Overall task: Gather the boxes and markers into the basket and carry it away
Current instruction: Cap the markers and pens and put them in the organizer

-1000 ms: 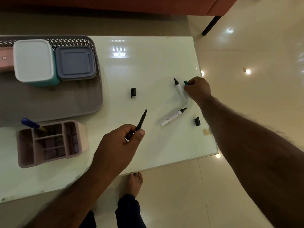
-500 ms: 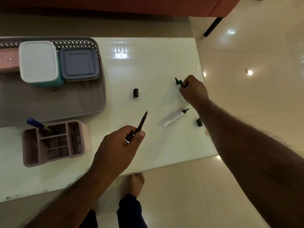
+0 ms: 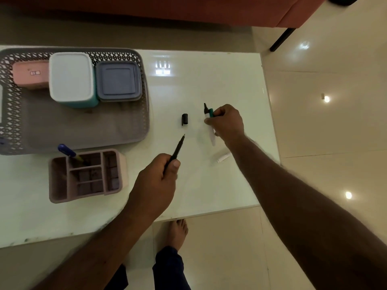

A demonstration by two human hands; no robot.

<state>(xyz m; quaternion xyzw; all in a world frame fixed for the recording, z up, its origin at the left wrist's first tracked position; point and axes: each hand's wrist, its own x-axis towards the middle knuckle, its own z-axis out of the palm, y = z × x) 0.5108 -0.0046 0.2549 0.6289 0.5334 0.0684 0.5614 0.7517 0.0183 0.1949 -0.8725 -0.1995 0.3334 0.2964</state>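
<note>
I see the left hand [image 3: 156,181] gripping a black pen [image 3: 177,149]; the right hand [image 3: 227,122] clasps a green-banded marker [image 3: 209,114] above the table [image 3: 219,80] — a loose cap [image 3: 184,119] lies between. The basket [image 3: 144,105] holds three boxes — pink [image 3: 29,74], white-lidded [image 3: 71,77], grey [image 3: 118,80].

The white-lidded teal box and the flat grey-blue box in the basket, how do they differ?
The white-lidded teal box stands tall, rising above the mesh basket's rim; the flat grey-blue box sits lower. The teal box has a plain pale lid over teal walls; the grey-blue box is one colour, with a raised square on its lid. Both are closed, rounded-cornered, and stand side by side along the basket's far wall.
</note>
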